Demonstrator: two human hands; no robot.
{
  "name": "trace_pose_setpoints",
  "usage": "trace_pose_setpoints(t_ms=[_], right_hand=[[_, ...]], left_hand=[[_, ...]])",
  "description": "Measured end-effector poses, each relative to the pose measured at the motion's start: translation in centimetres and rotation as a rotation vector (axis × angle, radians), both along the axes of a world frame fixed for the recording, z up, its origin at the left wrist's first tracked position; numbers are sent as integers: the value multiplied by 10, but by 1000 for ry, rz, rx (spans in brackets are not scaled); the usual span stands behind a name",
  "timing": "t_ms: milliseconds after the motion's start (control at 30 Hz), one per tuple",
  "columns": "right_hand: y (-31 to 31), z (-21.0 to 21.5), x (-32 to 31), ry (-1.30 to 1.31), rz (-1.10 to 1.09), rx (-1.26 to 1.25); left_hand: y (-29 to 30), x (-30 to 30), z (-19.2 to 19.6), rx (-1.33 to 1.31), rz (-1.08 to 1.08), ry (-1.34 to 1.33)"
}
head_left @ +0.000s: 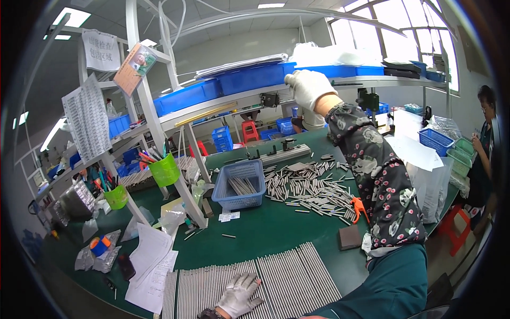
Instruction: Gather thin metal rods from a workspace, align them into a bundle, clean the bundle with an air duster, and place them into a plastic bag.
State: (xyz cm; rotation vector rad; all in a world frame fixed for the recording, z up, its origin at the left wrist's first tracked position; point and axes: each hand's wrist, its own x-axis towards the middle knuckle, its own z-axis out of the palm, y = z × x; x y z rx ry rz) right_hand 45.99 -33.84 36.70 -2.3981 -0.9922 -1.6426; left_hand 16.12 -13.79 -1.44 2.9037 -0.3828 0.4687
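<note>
The left hand (237, 299) lies flat on the row of metal rods (300, 276) on the green desk (265, 228), its fingers spread over them, grasping nothing. The right hand (308, 89) is raised before the blue bins (252, 78), fingers curled; whether they grip something, I cannot tell.

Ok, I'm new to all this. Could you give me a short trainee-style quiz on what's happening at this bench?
1. What lies directly under the left hand?
2. True or false: the right hand is resting on the green table.
3. Fill in the colour: the basket beside the loose pile of short rods is ____.

Key:
1. Long grey rods, laid side by side.
2. False: it is raised, in front of the blue bins in this view.
3. Blue.
</note>
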Motion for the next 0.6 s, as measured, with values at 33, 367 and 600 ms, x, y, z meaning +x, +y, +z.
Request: trace_pose_setpoints(t_ms=[33, 367, 600], right_hand=[[6, 2, -2, -5, 21, -8], [61, 32, -25, 26, 131, 52], [69, 43, -12, 113, 168, 144]], left_hand=[[1, -2, 4, -8, 21, -5], [-2, -4, 25, 120, -6, 114], [-3, -2, 9, 23, -6, 74]])
